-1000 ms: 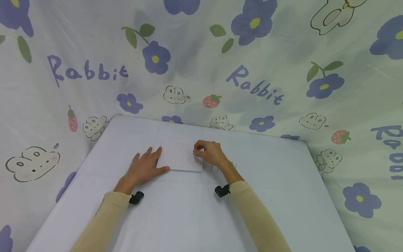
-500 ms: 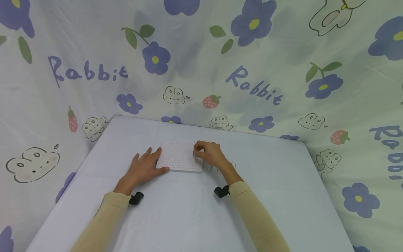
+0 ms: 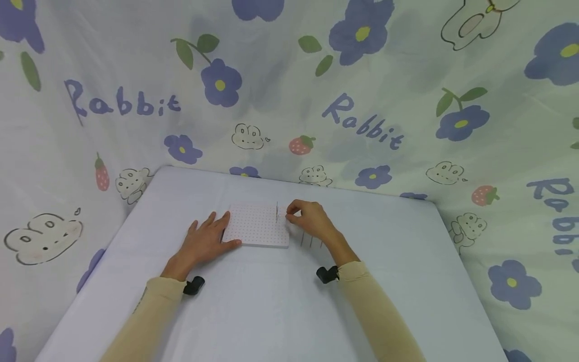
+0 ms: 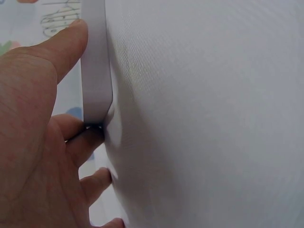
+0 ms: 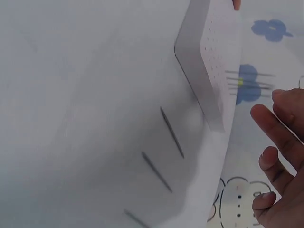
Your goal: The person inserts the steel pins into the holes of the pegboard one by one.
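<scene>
A white pegboard [image 3: 253, 226] with rows of small holes lies flat on the table. Several thin dark sticks [image 3: 277, 212] stand upright near its right side; the right wrist view shows these standing sticks [image 5: 251, 84] in a row. My left hand [image 3: 204, 241] rests spread at the board's left side, its thumb along the near edge and its fingers at the left corner. Just right of the upright sticks is my right hand [image 3: 314, 221], fingers loosely bent and holding nothing. Its fingertips [image 5: 261, 114] are apart from the sticks.
Loose sticks [image 5: 172, 132] lie on the white table [image 3: 253, 301] to the right of the board, partly below my right forearm. A patterned cloth [image 3: 271, 100] with flowers and rabbits hangs behind and beside the table.
My right hand has let go of a stick, which stays upright in the board, and has moved slightly right. The left hand keeps its place on the board.
</scene>
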Motion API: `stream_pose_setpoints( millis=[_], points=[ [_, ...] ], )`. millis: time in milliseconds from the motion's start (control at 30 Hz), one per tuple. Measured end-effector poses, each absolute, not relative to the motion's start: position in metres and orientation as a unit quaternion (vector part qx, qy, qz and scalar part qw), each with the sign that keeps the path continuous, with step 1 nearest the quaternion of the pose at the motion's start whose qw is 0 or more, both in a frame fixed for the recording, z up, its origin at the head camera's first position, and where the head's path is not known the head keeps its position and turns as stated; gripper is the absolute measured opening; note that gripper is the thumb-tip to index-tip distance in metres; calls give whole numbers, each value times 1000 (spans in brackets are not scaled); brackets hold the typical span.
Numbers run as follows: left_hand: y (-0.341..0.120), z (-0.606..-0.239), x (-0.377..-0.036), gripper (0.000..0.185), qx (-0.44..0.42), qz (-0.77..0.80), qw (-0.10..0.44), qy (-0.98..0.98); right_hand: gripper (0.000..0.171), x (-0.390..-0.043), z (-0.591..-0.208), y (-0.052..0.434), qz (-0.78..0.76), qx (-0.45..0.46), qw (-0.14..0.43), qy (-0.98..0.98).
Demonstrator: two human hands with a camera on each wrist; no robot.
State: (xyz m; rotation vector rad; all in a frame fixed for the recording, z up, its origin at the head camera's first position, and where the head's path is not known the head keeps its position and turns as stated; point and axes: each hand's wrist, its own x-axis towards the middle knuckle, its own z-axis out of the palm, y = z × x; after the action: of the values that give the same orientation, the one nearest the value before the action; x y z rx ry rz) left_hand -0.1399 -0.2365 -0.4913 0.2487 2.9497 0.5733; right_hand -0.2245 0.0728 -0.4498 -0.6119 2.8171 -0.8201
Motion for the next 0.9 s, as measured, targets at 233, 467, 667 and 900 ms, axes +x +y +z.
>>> stream_pose_setpoints(
  millis=[233, 467, 667, 900],
  points=[
    [-237, -491, -139, 98, 86, 189, 59, 976, 26, -225, -440, 103, -280, -181, 75, 940],
    [-237, -493, -140, 99, 89, 189, 58, 976, 31, -223, -443, 143, -290, -150, 68, 943],
    [-238, -493, -141, 100, 89, 193, 57, 975, 33, -216, -453, 172, -294, -117, 70, 946],
    [-238, -493, -141, 100, 88, 197, 57, 975, 31, -206, -464, 192, -282, -91, 88, 951]
  ],
)
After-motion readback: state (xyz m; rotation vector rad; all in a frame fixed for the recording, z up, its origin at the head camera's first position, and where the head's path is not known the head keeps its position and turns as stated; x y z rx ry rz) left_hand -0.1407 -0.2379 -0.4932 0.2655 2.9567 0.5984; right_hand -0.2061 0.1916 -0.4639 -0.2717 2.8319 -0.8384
